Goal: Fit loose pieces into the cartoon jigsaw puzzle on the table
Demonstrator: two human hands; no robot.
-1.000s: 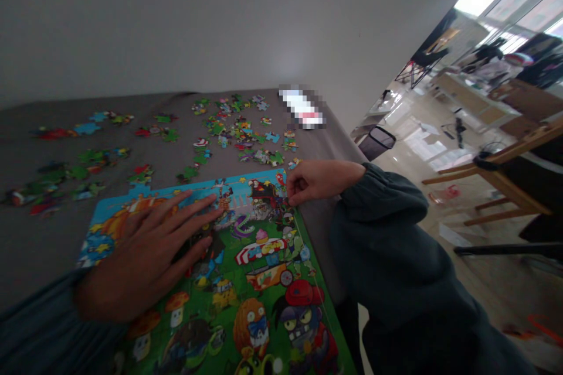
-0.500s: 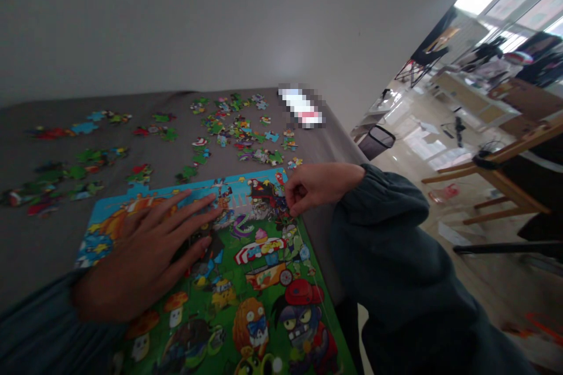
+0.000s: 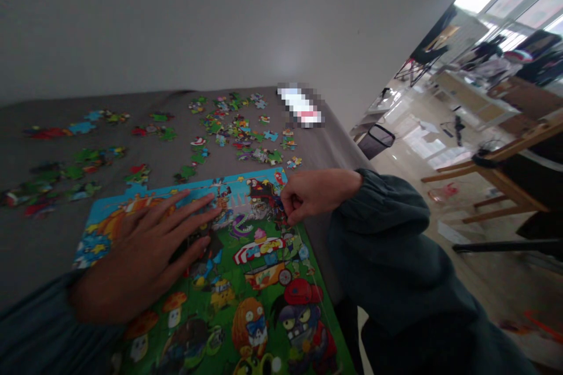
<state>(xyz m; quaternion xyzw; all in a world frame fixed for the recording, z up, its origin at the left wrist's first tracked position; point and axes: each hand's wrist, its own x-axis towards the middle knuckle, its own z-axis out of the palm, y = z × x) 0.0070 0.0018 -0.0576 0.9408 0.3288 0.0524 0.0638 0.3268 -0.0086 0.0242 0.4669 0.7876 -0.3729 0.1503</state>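
Observation:
A colourful cartoon jigsaw puzzle (image 3: pixel 264 246) lies flat in front of me, with blue sky at its far side and green below. My left hand (image 3: pixel 153 246) rests palm down on its left part, fingers spread, covering some of the picture. At the far right edge, my right hand (image 3: pixel 312 194) is closed, its curled fingertips touching the puzzle beside the pirate-hatted figure (image 3: pixel 260 190). Whatever those fingers may hold is hidden. Just past the far edge sits a loose puzzle piece cluster (image 3: pixel 137 177), red, green and blue.
Loose puzzle pieces (image 3: pixel 235 129) are scattered over the grey cloth (image 3: pixel 167 155), with more pieces (image 3: pixel 74 170) at the left. A pixelated bright phone-like object (image 3: pixel 301 106) lies near the wall (image 3: pixel 197 23). Right of the table are a wooden chair (image 3: pixel 514 170) and a cluttered floor.
My right hand has shifted slightly toward me and down along the puzzle's right edge, fingers still curled. My left hand stays in place on the puzzle.

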